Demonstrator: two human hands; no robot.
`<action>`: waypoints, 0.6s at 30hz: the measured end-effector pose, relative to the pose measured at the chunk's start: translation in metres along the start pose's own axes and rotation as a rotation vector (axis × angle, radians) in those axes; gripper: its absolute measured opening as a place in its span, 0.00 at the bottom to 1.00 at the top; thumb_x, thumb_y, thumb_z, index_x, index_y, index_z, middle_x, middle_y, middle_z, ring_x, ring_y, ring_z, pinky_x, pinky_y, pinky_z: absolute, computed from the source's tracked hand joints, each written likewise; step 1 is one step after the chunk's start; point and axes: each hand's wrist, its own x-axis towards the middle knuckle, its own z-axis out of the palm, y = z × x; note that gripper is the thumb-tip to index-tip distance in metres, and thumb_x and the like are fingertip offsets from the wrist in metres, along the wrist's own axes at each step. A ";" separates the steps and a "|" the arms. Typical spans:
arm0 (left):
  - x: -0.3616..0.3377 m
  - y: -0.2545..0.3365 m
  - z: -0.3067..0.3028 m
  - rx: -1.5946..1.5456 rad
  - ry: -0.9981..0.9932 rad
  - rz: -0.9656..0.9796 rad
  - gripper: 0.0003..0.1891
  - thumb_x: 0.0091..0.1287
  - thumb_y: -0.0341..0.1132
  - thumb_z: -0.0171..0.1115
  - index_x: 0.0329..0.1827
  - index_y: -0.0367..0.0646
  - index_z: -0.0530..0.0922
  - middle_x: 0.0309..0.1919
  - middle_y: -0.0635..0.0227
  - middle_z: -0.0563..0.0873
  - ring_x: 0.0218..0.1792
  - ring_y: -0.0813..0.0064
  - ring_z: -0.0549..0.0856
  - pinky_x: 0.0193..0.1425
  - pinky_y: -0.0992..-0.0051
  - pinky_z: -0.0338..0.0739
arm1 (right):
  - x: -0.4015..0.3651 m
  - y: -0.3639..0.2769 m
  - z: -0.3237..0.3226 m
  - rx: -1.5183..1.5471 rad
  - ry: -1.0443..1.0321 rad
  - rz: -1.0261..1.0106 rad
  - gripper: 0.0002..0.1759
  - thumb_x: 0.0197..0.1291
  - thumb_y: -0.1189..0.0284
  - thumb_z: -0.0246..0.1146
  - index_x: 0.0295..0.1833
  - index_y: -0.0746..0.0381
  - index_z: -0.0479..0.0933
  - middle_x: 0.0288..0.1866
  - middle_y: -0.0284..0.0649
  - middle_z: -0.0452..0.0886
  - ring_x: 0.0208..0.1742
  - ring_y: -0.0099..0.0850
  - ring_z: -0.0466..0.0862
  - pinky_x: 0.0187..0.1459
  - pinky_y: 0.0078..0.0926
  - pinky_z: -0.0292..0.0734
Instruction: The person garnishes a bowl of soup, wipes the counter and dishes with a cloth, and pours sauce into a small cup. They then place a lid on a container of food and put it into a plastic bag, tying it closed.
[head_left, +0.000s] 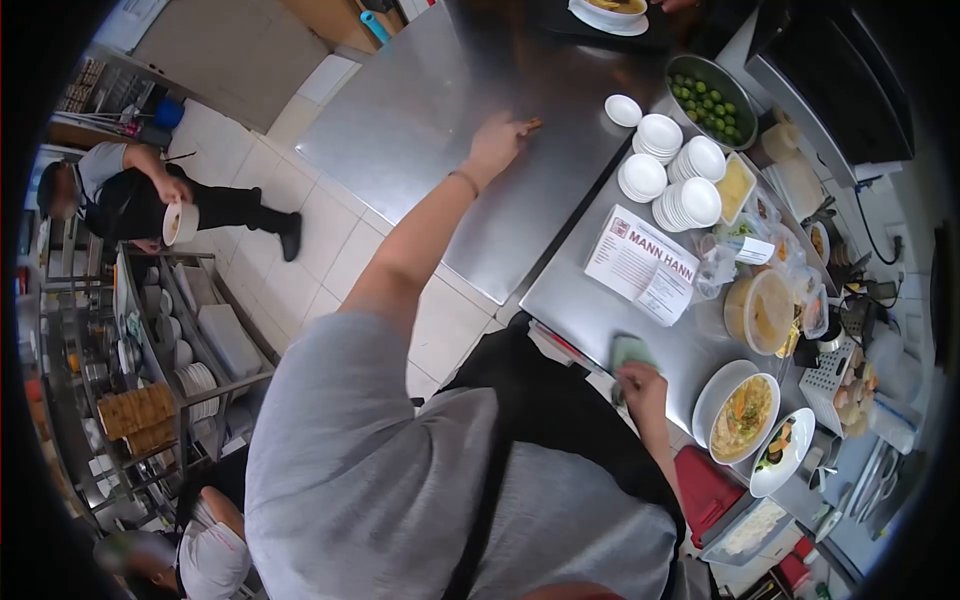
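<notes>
My left hand (pixel 497 146) reaches out over the bare steel table (pixel 410 110). Its fingers are closed, and a small orange-brown bit shows at their tips, too small to name. Close to the counter's front edge, my right hand (pixel 642 388) grips a pale green cloth (pixel 630 352), slightly blurred. Beyond that hand stands a white bowl of soup or noodles (pixel 742 418) on a white plate. Beside it lies an oval white dish of vegetables (pixel 784 452). A printed sheet headed "MANN HANN" (pixel 640 262) lies on the counter.
Stacked small white dishes (pixel 690 203), a steel bowl of green limes (pixel 712 100) and a lidded plastic tub (pixel 758 312) crowd the counter. One person (pixel 150 195) at left carries a bowl; another (pixel 205 550) is at lower left. Shelving (pixel 190 400) stands behind.
</notes>
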 end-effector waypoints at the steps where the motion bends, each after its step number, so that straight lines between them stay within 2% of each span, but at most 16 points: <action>1: -0.018 -0.004 -0.015 -0.106 0.049 -0.054 0.09 0.53 0.27 0.54 0.36 0.44 0.80 0.37 0.58 0.78 0.38 0.60 0.79 0.40 0.64 0.75 | 0.017 -0.033 0.000 0.166 0.019 -0.060 0.05 0.47 0.80 0.61 0.33 0.65 0.78 0.36 0.44 0.80 0.34 0.37 0.80 0.34 0.30 0.77; 2: -0.037 -0.008 -0.030 -0.161 0.089 -0.109 0.09 0.52 0.26 0.54 0.35 0.43 0.80 0.35 0.58 0.79 0.36 0.61 0.80 0.39 0.66 0.75 | 0.037 -0.067 -0.009 0.217 -0.081 -0.077 0.06 0.48 0.79 0.61 0.34 0.64 0.78 0.38 0.43 0.80 0.35 0.34 0.80 0.35 0.25 0.76; 4: -0.081 -0.014 -0.065 -0.344 0.179 -0.231 0.08 0.52 0.24 0.55 0.34 0.42 0.80 0.32 0.60 0.79 0.32 0.65 0.80 0.36 0.70 0.75 | 0.086 -0.111 -0.016 0.211 -0.011 -0.314 0.06 0.49 0.80 0.60 0.36 0.65 0.78 0.39 0.43 0.80 0.36 0.32 0.80 0.35 0.22 0.74; 5: -0.106 -0.017 -0.081 -0.470 0.231 -0.297 0.07 0.53 0.24 0.56 0.34 0.42 0.80 0.30 0.62 0.80 0.30 0.69 0.81 0.34 0.73 0.75 | 0.115 -0.134 -0.022 0.167 0.011 -0.317 0.06 0.50 0.81 0.59 0.36 0.66 0.78 0.40 0.42 0.80 0.36 0.33 0.80 0.35 0.23 0.74; 6: -0.131 -0.020 -0.096 -0.545 0.269 -0.395 0.05 0.54 0.26 0.58 0.33 0.40 0.79 0.30 0.64 0.80 0.30 0.73 0.80 0.34 0.75 0.75 | 0.149 -0.154 -0.021 0.057 0.243 -0.524 0.06 0.50 0.82 0.58 0.35 0.67 0.77 0.38 0.43 0.79 0.34 0.35 0.79 0.34 0.23 0.73; 7: -0.156 -0.023 -0.110 -0.619 0.308 -0.494 0.03 0.56 0.27 0.59 0.32 0.38 0.78 0.29 0.66 0.80 0.29 0.77 0.80 0.34 0.78 0.75 | 0.186 -0.167 -0.022 0.032 0.290 -0.566 0.06 0.49 0.83 0.57 0.34 0.67 0.75 0.36 0.44 0.78 0.34 0.37 0.78 0.35 0.26 0.73; 8: -0.183 -0.029 -0.123 -0.803 0.291 -0.637 0.04 0.57 0.28 0.60 0.31 0.37 0.77 0.28 0.67 0.80 0.28 0.78 0.79 0.34 0.79 0.75 | 0.223 -0.170 -0.017 0.011 0.312 -0.610 0.07 0.48 0.83 0.56 0.36 0.66 0.74 0.37 0.45 0.76 0.38 0.39 0.77 0.40 0.31 0.72; 9: -0.208 -0.034 -0.133 -0.988 0.273 -0.779 0.04 0.58 0.29 0.60 0.31 0.36 0.77 0.27 0.68 0.79 0.28 0.80 0.79 0.34 0.80 0.76 | 0.261 -0.170 -0.010 -0.113 0.323 -0.593 0.10 0.47 0.83 0.57 0.38 0.65 0.74 0.40 0.45 0.75 0.42 0.40 0.76 0.43 0.33 0.71; 10: -0.230 -0.035 -0.142 -1.031 0.312 -0.864 0.04 0.58 0.29 0.60 0.32 0.37 0.76 0.26 0.68 0.79 0.28 0.79 0.79 0.34 0.79 0.76 | 0.294 -0.167 0.001 -0.236 0.332 -0.577 0.12 0.47 0.82 0.57 0.40 0.63 0.74 0.44 0.45 0.74 0.46 0.41 0.74 0.46 0.36 0.69; 12: -0.267 -0.034 -0.153 -1.068 0.363 -0.956 0.05 0.58 0.28 0.60 0.33 0.38 0.75 0.25 0.68 0.79 0.27 0.78 0.79 0.35 0.79 0.77 | 0.344 -0.155 0.033 -0.473 0.223 -0.281 0.20 0.50 0.78 0.55 0.51 0.58 0.71 0.57 0.45 0.68 0.57 0.47 0.68 0.55 0.42 0.63; 13: -0.284 -0.034 -0.156 -1.133 0.396 -1.018 0.06 0.59 0.29 0.59 0.36 0.38 0.74 0.26 0.68 0.79 0.27 0.77 0.80 0.36 0.78 0.77 | 0.367 -0.136 0.056 -0.472 0.212 -0.295 0.20 0.50 0.78 0.55 0.51 0.58 0.71 0.57 0.45 0.68 0.57 0.47 0.68 0.55 0.42 0.63; 15: -0.304 -0.032 -0.162 -1.192 0.453 -1.082 0.07 0.60 0.29 0.58 0.39 0.38 0.73 0.27 0.68 0.79 0.27 0.76 0.80 0.37 0.77 0.78 | 0.410 -0.107 0.103 -0.642 0.351 -0.090 0.26 0.53 0.74 0.50 0.61 0.54 0.64 0.67 0.43 0.57 0.65 0.52 0.58 0.61 0.50 0.54; 17: -0.311 -0.028 -0.168 -1.422 0.493 -1.187 0.08 0.61 0.27 0.55 0.43 0.40 0.71 0.30 0.66 0.79 0.28 0.73 0.81 0.36 0.76 0.79 | 0.439 -0.124 0.124 -0.624 0.322 -0.135 0.27 0.54 0.73 0.49 0.63 0.53 0.62 0.68 0.43 0.55 0.66 0.52 0.55 0.62 0.52 0.50; 18: -0.314 -0.029 -0.170 -1.416 0.497 -1.198 0.08 0.61 0.27 0.55 0.43 0.40 0.71 0.30 0.66 0.79 0.28 0.73 0.81 0.36 0.76 0.79 | 0.448 -0.127 0.134 -0.612 0.299 -0.152 0.28 0.55 0.72 0.47 0.65 0.52 0.59 0.70 0.43 0.52 0.68 0.53 0.52 0.63 0.53 0.47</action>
